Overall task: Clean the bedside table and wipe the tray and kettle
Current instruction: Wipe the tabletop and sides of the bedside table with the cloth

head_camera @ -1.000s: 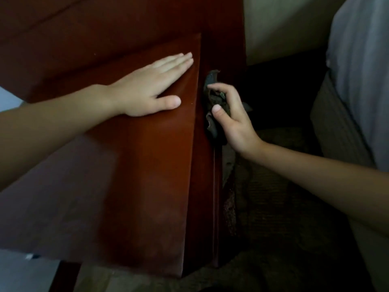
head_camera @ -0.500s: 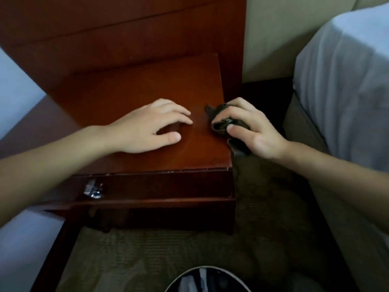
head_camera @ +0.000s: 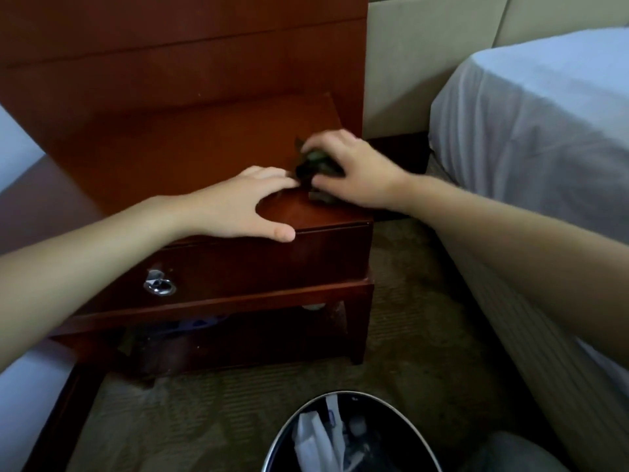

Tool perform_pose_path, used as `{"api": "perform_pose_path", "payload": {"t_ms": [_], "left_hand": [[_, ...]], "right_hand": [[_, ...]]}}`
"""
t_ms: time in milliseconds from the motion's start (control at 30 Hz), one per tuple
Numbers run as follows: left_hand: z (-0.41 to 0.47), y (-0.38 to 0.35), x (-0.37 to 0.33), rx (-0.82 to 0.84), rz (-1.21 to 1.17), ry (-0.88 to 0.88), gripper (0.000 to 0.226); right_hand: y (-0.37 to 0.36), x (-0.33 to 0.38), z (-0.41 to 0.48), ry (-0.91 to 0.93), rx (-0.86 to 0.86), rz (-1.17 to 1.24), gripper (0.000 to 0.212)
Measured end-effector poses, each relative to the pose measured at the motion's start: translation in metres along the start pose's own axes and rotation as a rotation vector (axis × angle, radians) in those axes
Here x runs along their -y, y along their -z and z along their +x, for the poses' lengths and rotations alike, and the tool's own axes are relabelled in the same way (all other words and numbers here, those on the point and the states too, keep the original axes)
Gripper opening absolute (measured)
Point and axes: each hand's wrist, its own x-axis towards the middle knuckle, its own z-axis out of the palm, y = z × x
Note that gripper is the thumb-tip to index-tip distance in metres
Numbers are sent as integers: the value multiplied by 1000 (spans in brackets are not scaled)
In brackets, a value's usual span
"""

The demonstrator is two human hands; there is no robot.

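— Clenches crumpled dark cloth [head_camera: 311, 166] in right grip [head_camera: 357, 175], near right edge of glossy red-brown wooden surface [head_camera: 204, 148]; rests left grip [head_camera: 231, 209] flat, released, just beside.
— Risks sweeping it over that edge onto patterned olive carpet [head_camera: 408, 301].

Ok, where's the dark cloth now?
In the head view, the dark cloth is bunched under the right hand near the right edge of the bedside table, beside the fingertips of the left hand.
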Motion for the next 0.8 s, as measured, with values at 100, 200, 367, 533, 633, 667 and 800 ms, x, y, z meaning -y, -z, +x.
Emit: {"api": "perform_pose_path", "payload": {"t_ms": [100,200,367,533,633,667,800], "left_hand": [[-6,-4,-9,-82,-46,51,105],[-7,2,-17,-47,-50,83,105],[-9,7,-20,-25,-85,113,57],[2,13,-28,-200,-342,78,7],[29,21,-57,-176,-422,-78,13],[40,22,-71,-150,-422,-134,13],[83,20,-141,-88,-379,-309,8]], "right_hand": [[-6,2,-7,-177,92,-163,56],[-5,10,-8,-165,87,-129,54],[-2,9,-19,-111,49,-183,46],[6,6,-39,-103,-70,-8,52],[37,4,-77,-204,-261,92,67],[51,2,-92,-249,-321,96,69],[106,1,-151,-421,-463,28,80]]}}
